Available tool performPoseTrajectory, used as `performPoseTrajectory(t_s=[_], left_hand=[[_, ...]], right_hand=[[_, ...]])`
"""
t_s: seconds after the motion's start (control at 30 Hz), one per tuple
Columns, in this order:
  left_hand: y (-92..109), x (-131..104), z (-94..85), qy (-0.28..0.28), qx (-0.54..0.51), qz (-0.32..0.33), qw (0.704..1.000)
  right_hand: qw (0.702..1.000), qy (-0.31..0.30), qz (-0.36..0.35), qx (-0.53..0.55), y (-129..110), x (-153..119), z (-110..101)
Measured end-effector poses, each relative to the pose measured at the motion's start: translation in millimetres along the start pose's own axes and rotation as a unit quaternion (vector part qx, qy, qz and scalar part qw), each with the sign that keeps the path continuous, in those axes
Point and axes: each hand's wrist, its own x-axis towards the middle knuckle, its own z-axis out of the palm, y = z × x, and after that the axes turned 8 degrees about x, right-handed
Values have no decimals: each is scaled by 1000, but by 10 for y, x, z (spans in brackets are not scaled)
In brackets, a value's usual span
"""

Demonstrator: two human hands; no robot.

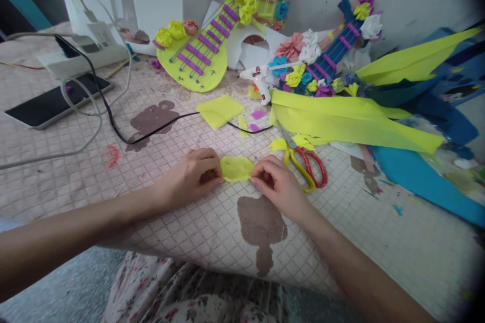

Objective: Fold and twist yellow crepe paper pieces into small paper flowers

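Observation:
A small piece of yellow paper [237, 168] stretches between my two hands, just above the quilted cloth. My left hand [199, 171] pinches its left end. At the right end, the fingertips of my right hand [278, 181] are closed on the same piece. Right beside my right hand lie scissors [307, 166] with one yellow and one red handle loop. Beyond my hands a square of yellow paper [220, 111] rests across a black cable, with small yellow and purple scraps [258, 114] near it.
A white glue gun [261, 83] stands beside long yellow paper strips [352, 118]. Behind are paper guitars, one yellow [197, 55] and one blue [333, 55], decorated with paper flowers. On the left are a phone [56, 101], a white power strip [87, 53] and loose cables. Blue paper [424, 176] lies right.

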Motion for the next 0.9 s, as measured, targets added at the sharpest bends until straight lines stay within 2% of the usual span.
performPoseTrajectory(t_s=[0.4,0.9], left_hand=[[-8,8,25,4,12,-3,1000],[32,32,53,17,29,-21,999]], right_hand=[[1000,2,9,-1,-16,5,21],[998,48,8,-38,-35,16,94]])
